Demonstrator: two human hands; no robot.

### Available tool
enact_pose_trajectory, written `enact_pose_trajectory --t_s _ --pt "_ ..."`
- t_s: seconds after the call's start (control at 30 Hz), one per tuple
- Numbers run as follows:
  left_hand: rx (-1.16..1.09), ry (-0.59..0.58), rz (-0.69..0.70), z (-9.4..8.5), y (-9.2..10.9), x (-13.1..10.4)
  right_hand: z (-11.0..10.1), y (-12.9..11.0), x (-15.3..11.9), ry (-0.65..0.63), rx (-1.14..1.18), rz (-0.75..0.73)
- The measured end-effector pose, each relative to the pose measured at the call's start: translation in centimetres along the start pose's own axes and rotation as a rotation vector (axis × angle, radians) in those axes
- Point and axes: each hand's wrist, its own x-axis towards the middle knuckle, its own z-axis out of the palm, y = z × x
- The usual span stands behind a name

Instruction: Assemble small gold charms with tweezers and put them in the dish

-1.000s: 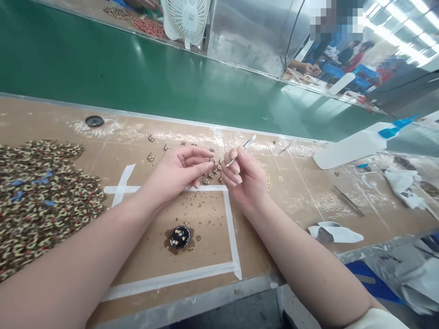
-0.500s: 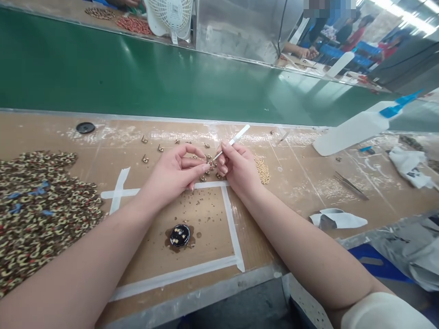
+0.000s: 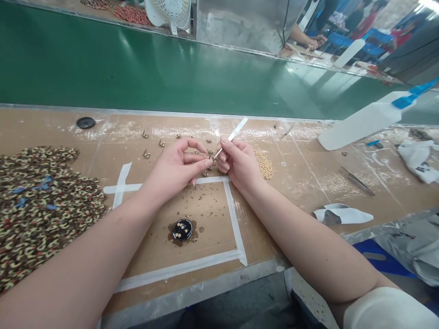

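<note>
My left hand (image 3: 178, 167) is closed, thumb and forefinger pinching a small brass-coloured metal piece (image 3: 211, 158) that is partly hidden by the fingertips. Opposite it, my right hand (image 3: 240, 162) grips a slim white stick (image 3: 238, 130) like a pen, its lower tip at the small piece. Several similar metal pieces lie on the board around and behind the hands, among them one small metal piece (image 3: 147, 154) left of my left hand. Beside my right hand is a heap of tiny golden beads (image 3: 263, 164). Below the hands sits a round black dish (image 3: 182, 230) with a few pale bits in dark liquid.
A large pile of small dark-and-cream pieces (image 3: 44, 214) covers the left side. White tape (image 3: 236, 224) frames the dish area. To the right are tweezers (image 3: 356, 180), a white cloth scrap (image 3: 345, 214) and a white squeeze bottle (image 3: 360, 123). A green belt (image 3: 137, 73) runs behind.
The view has shifted slightly, moving the table items a little in the picture. Both hands stay together with the same grips; the stick's tip remains at the small piece.
</note>
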Motion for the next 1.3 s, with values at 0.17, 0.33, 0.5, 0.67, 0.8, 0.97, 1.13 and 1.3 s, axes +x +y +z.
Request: enact_pose_trajectory --t_s 0.17,0.33,0.5,0.67,0.8,0.97,1.13,1.3 --pt "-0.005 0.019 0.000 0.1 0.0 0.0 0.0 0.0 -0.2 0.026 -0.050 -0.026" --pt "-0.044 0.051 0.012 0.1 -0.3 0.1 0.2 0.0 -0.5 0.052 -0.130 -0.060" --pt "-0.073 0.069 0.029 0.0 -0.5 0.3 0.5 0.0 -0.7 0.079 -0.197 -0.095" --pt "-0.090 0.082 0.061 -0.1 -0.6 0.3 0.6 0.1 -0.8 0.082 -0.237 -0.135" --pt "-0.122 0.088 0.083 -0.1 -0.6 0.3 0.5 0.1 -0.8 0.055 -0.234 -0.171" --pt "-0.101 0.101 0.110 0.1 -0.2 0.2 0.5 0.2 -0.9 0.022 -0.215 -0.196" --pt "0.104 0.134 0.064 -0.6 0.6 -0.2 0.2 -0.7 -0.7 0.030 -0.233 -0.143" --pt "0.374 0.270 0.162 -2.1 0.4 -0.1 -1.8 -2.9 0.7 0.214 -0.340 -0.325"
